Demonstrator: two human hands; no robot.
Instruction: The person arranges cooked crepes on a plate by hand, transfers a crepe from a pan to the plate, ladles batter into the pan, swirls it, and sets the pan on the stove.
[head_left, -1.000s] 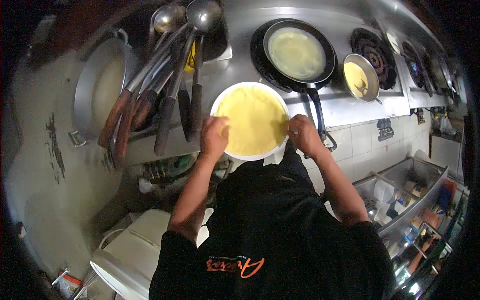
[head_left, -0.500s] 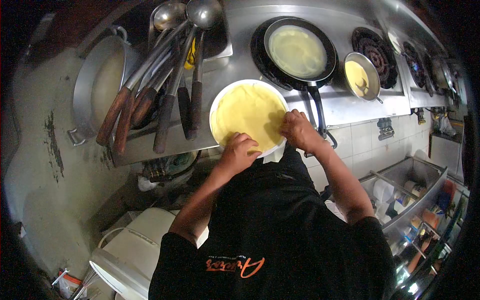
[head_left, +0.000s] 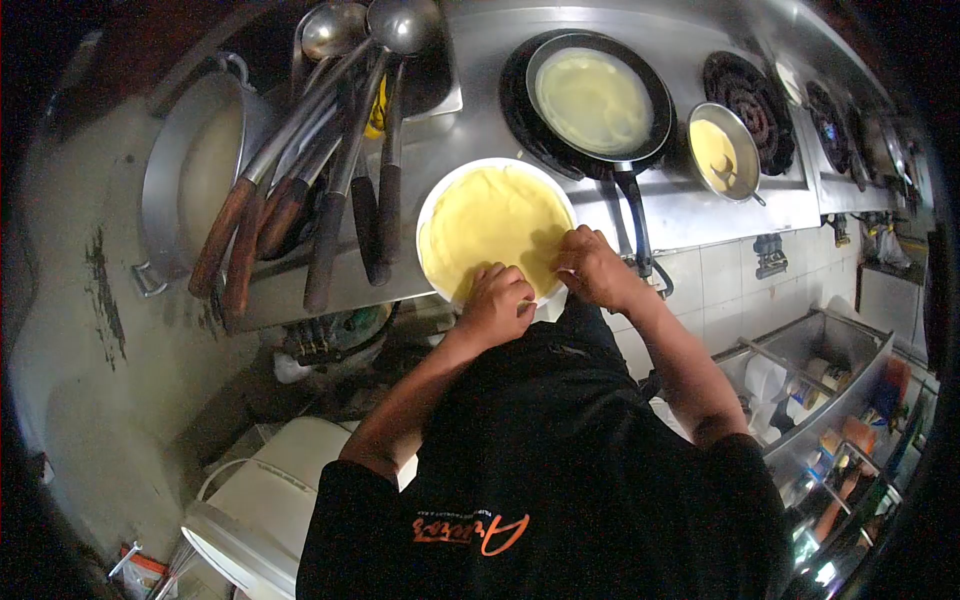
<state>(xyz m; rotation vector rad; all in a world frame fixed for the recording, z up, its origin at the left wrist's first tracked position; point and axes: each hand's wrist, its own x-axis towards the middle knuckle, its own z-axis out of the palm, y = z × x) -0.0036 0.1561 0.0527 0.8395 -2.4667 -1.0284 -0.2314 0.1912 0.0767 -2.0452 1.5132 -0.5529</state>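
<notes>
Closest to me is the black shirt [head_left: 600, 430] of the person at work, with orange lettering across it, and low on the left stands a white bin [head_left: 270, 490]. Beyond the shirt, both bare hands meet the near side of a white round plate [head_left: 497, 162], which sits at the front edge of the steel counter [head_left: 475, 110] with a thin yellow sheet [head_left: 490, 225] spread over it. The left hand [head_left: 497, 308] is bent over the near rim, its fingers curled on the sheet's edge; I can't tell whether they grip it or only press. The right hand [head_left: 597, 268] is at the near right rim, fingertips drawn together, though what they pinch is hidden from me. Left of the plate, long-handled ladles [head_left: 403, 25] lie in a heap, their wooden handles towards the person. Farther back, a black frying pan [head_left: 661, 112] on a burner holds a pale round layer, and to its right a small metal bowl [head_left: 746, 152] contains yellow liquid, beside a dark burner [head_left: 762, 100].
</notes>
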